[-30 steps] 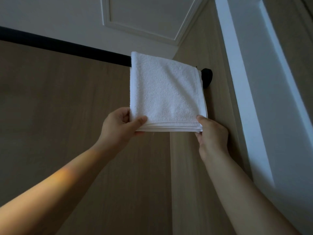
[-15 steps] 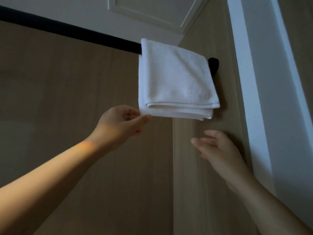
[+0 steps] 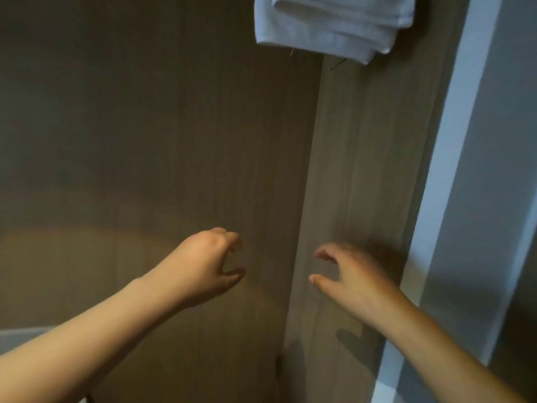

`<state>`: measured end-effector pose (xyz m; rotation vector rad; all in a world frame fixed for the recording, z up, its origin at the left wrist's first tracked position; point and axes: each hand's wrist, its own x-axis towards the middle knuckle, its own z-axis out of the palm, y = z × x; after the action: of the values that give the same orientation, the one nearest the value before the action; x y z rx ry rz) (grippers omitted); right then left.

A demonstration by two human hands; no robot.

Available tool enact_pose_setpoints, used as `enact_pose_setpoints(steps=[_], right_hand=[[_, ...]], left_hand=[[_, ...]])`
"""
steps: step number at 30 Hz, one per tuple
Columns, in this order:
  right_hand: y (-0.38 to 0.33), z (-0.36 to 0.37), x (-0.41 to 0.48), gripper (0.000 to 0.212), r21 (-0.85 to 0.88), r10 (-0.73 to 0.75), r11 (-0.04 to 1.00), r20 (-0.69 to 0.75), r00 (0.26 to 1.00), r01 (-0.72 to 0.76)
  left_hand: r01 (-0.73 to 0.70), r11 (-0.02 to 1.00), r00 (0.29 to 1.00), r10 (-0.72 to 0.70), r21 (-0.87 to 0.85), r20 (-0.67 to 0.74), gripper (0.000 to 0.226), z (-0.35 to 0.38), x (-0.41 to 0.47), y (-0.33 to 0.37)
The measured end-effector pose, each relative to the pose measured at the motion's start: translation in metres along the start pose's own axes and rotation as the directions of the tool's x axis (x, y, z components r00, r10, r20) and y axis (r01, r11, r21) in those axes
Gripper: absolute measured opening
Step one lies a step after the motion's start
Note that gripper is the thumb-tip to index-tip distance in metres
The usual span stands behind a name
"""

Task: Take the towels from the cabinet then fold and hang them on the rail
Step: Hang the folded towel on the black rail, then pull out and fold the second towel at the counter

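Hanging at one o'clock, a folded white towel (image 3: 328, 27) shows its lower edge. Well below, the left hand (image 3: 207, 266) at seven and the right hand (image 3: 351, 274) at five hover, fingers (image 3: 324, 252) loosely curled, empty.

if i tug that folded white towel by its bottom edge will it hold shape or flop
Probably floppy: the towel hangs with stacked layers sagging unevenly at its lower edge. Likely light for its bulk, given the puffy folds. A one-corner tug could slide the layers apart, since nothing visible pins them.

One white towel (image 3: 328, 27) (folded), two bare hands (image 3: 203, 266) (image 3: 351, 274)
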<state>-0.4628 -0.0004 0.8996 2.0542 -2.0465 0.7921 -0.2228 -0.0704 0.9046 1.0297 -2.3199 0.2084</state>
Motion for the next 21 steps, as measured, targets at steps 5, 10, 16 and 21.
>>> enact_pose_setpoints(steps=[5,10,16,21], right_hand=[[0.01,0.052,-0.02,0.038,-0.052,-0.143,0.987,0.106,0.984,0.149],[0.02,0.107,-0.049,0.037,-0.053,-0.212,0.97,0.306,0.928,0.239],[-0.002,0.166,-0.084,0.039,0.02,-0.282,0.949,0.497,0.821,0.314],[-0.056,0.214,-0.11,0.037,0.103,-0.317,0.94,0.611,0.725,0.325]], left_hand=[[0.167,0.98,0.975,-0.18,0.103,0.133,0.046,0.055,-0.072,0.011],[0.347,0.92,0.881,-0.386,0.182,0.274,0.045,0.087,-0.146,0.026],[0.496,0.841,0.773,-0.541,0.216,0.331,0.022,0.091,-0.217,0.027],[0.581,0.77,0.658,-0.635,0.265,0.405,0.034,0.09,-0.277,0.005]])
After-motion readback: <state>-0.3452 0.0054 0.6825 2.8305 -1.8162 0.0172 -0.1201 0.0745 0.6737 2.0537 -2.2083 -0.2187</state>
